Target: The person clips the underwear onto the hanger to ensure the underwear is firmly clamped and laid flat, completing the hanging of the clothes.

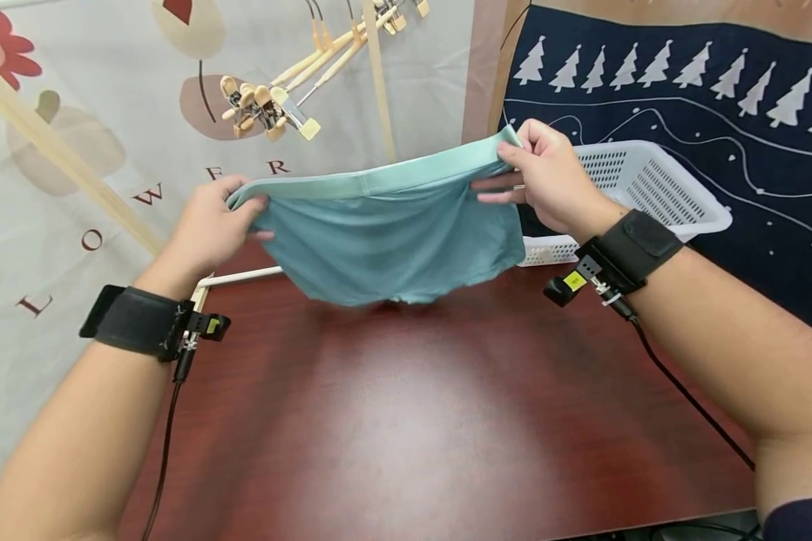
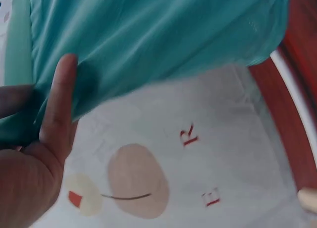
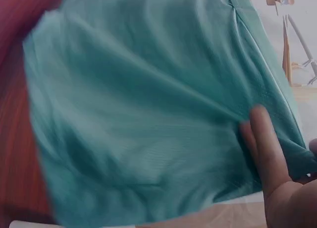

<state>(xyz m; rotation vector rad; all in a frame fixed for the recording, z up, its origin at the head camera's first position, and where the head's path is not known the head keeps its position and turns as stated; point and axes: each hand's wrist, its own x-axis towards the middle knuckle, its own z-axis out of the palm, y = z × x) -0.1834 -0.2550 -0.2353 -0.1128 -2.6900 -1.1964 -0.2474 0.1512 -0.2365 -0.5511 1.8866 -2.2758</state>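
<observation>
Head view. Both hands are holding up a pair of teal stretch-fabric boxer briefs with a paler mint waistband (image 1: 392, 233), spread flat between them above the far part of a dark red-brown wooden table (image 1: 406, 421). The left hand (image 1: 210, 229) is pinching the left end of the waistband, thumb on the near side, fingers curled behind the cloth. The right hand (image 1: 548, 184) is pinching the right end of the waistband between thumb and forefinger; its other fingers are lying straight along the fabric. The garment's lower hem is hanging just above the tabletop, not clearly touching it. A white perforated plastic laundry basket (image 1: 656, 188) is sitting at the table's right rear, behind the right hand. A cluster of pale wooden clip hangers (image 1: 271, 105) is hanging above and behind the left hand, in front of a light floral printed backdrop (image 1: 74, 150). A navy cloth with white tree shapes (image 1: 717, 113) is hanging at the right rear. Black wrist straps with small cameras are sitting on both forearms.

Left wrist view. The left hand (image 2: 34, 153) is gripping the briefs (image 2: 158, 34) at frame left, thumb lying flat against the teal fabric, cloth bunching under it. The backdrop (image 2: 163, 153) is filling the space below.

Right wrist view. The briefs (image 3: 143, 114) are filling nearly the whole frame. The right hand (image 3: 277, 173) is showing at lower right, straight fingers pressing against the fabric near the waistband edge.
</observation>
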